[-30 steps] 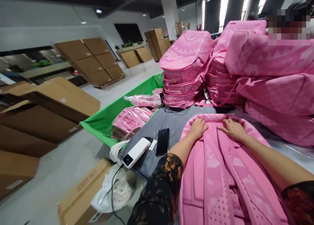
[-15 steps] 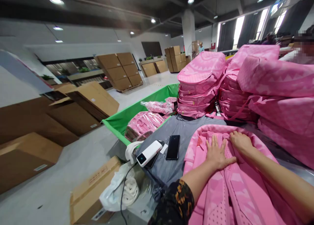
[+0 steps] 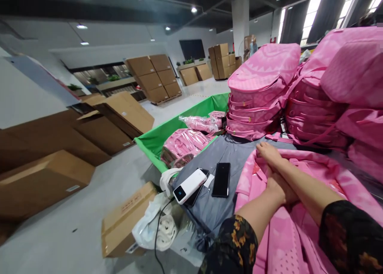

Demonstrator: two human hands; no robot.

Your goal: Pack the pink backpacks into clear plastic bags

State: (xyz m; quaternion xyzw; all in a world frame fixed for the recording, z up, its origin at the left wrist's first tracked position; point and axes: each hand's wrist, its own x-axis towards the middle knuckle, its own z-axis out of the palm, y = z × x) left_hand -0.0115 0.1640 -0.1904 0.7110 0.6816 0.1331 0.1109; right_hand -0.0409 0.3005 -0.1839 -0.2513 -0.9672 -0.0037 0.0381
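Note:
A pink patterned backpack (image 3: 278, 238) lies in front of me with its padded straps facing up. My right hand (image 3: 268, 153) is at the upper left corner of its rim, fingers bent closed over the edge. Beneath the right wrist, my left hand (image 3: 279, 186) rests on the back panel near the top, its fingers mostly hidden by the right arm. A small red-orange tag (image 3: 256, 169) shows on the backpack beside the hands. Left of it, on the grey cover (image 3: 206, 214), lie a black phone (image 3: 221, 180) and a white power bank (image 3: 190, 185) with a cable.
Stacked pink backpacks (image 3: 257, 94) rise beyond my hands, with more backpacks (image 3: 356, 78) at the right. A green-sided bin (image 3: 152, 150) holds plastic-wrapped pink goods. On the floor at left are a carton (image 3: 128, 218) and flattened cardboard (image 3: 128, 110). Another person (image 3: 253, 46) stands far back.
My right hand has moved left across my left hand to the upper left corner of the backpack. The left hand's fingers, spread in sight before, are now covered. The view has shifted slightly.

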